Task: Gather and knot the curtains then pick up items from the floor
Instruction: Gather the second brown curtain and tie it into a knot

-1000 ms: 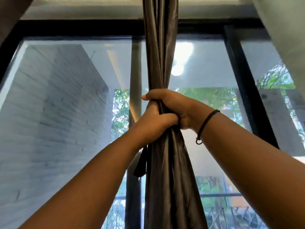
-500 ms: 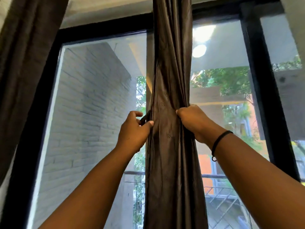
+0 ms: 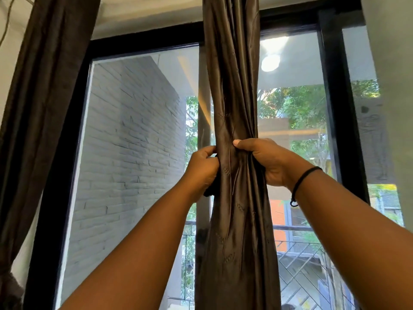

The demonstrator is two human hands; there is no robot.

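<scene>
A dark brown satin curtain (image 3: 233, 97) hangs gathered into a narrow bundle down the middle of the window. My left hand (image 3: 202, 170) grips the bundle's left edge at about mid height, with a dark fold of cloth under its fingers. My right hand (image 3: 266, 159) grips the right edge at the same height, thumb pressed across the front of the cloth. A black cord band sits on my right wrist. The floor and anything on it are out of view.
A second dark curtain (image 3: 42, 113) hangs along the left side. A black window frame (image 3: 335, 104) surrounds the glass, with a grey brick wall (image 3: 131, 142) and trees outside. A white wall (image 3: 397, 86) borders the right.
My hands, stacked together round the bundle a second ago, have parted to its left and right edges. The view has shifted right and down, bringing the left curtain into sight.
</scene>
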